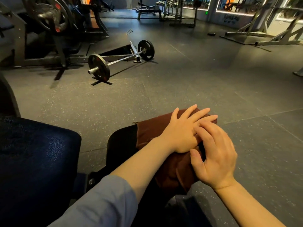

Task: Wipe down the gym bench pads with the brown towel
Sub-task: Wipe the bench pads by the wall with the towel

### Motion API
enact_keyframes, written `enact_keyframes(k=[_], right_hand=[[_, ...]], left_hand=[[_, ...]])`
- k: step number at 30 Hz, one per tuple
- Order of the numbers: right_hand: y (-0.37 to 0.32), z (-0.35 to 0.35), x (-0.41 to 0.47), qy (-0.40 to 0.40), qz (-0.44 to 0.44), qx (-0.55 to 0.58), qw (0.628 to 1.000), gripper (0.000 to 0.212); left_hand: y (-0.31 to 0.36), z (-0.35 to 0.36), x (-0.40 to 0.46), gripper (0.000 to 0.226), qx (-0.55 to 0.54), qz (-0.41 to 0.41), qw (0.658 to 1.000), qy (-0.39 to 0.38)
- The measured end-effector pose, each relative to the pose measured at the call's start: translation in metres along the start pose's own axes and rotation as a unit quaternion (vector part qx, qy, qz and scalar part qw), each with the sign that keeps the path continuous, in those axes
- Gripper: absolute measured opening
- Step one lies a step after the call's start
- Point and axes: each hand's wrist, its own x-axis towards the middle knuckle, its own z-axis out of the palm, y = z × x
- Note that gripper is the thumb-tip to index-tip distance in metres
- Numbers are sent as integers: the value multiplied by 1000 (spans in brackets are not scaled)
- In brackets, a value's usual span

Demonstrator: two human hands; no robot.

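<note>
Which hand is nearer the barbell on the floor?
Left. The left hand lies flat on the brown towel, toward the barbell; the right hand sits farther back.

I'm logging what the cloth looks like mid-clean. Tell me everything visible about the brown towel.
The brown towel is a dark reddish-brown cloth, soft-looking and bunched in folds. It drapes over the far end of a narrow black pad, hanging down its near side. The left hand lies flat on top with fingers straight; the right hand rests on it too, fingers overlapping the left hand. One corner pokes up at its left edge.
</note>
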Motion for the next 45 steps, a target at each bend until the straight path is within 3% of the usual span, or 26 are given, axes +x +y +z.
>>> enact_keyframes(k=[9, 22, 28, 34, 39, 45], right_hand=[[-1, -2, 0, -12, 16, -11, 1000, 48], [-10, -7, 2, -47, 95, 13, 994, 49], [-13, -10, 10, -74, 120, 43, 989, 49], [-11, -15, 9, -76, 138, 111, 981, 49], [-7, -17, 8, -47, 162, 201, 965, 49], [-3, -19, 9, -71, 192, 235, 950, 52]], left_hand=[[-1, 6, -10, 58, -6, -26, 999, 38], [16, 32, -128, 72, -3, -118, 992, 55], [41, 22, -95, 73, 6, -171, 985, 24], [33, 19, -68, 55, 14, -150, 989, 13], [28, 13, -24, 57, 72, -140, 987, -12], [25, 7, 1, 54, 34, -132, 991, 14]])
